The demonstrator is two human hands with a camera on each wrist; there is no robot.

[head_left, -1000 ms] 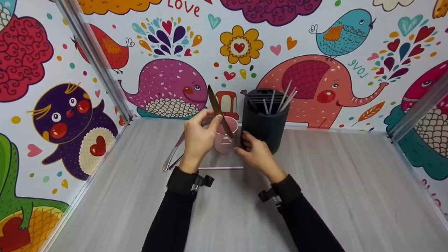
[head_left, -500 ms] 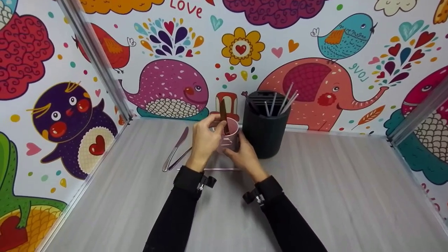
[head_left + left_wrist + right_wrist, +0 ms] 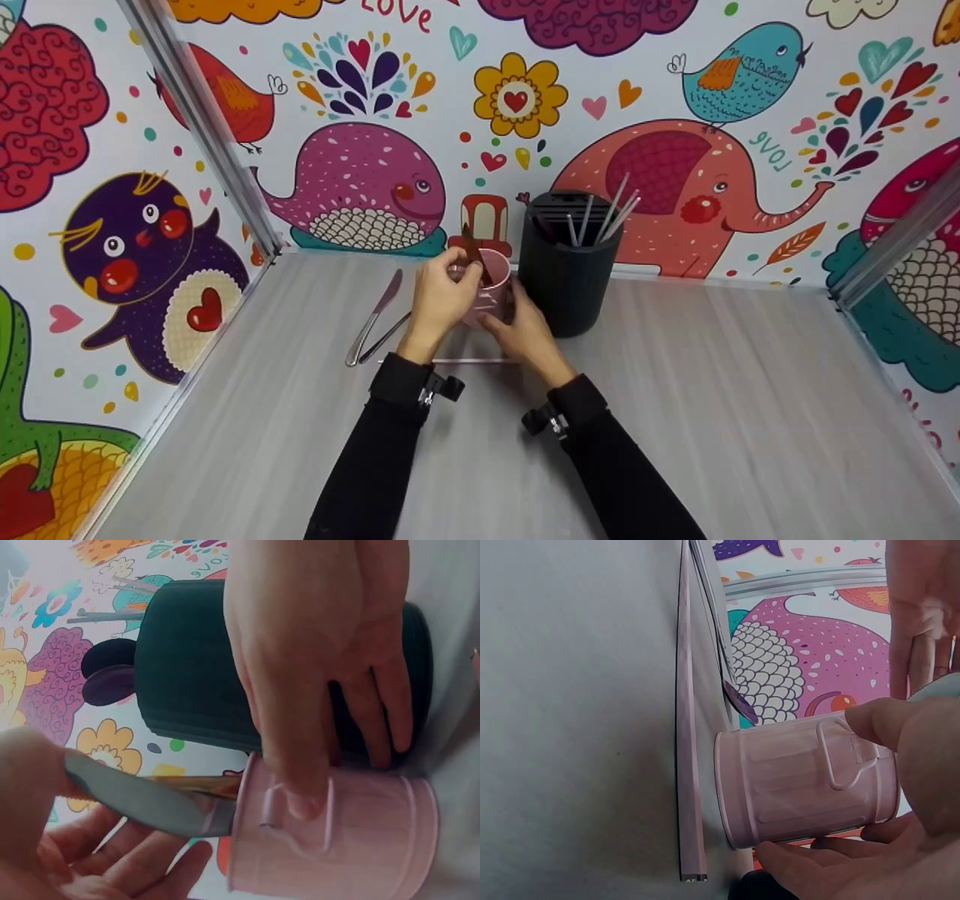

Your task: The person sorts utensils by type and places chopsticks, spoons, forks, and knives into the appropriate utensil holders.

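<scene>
Cartoon-printed wall (image 3: 585,82), metal post (image 3: 199,112), grey tabletop (image 3: 750,405)

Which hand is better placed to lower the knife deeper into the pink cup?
Probably the left hand: it pinches the knife, partly inside the pink cup; the right hand holds the cup.

Knife blade (image 3: 154,801): grey. Cup (image 3: 787,772): pink. Holder (image 3: 566,296): near-black. Surface (image 3: 750,397): grey, faintly streaked. Wall (image 3: 607,79): white, multicoloured cartoon print.

Pink cup (image 3: 371,840) stands upright — blade-up knife (image 3: 154,799) tilted, its lower end seemingly inside.
</scene>
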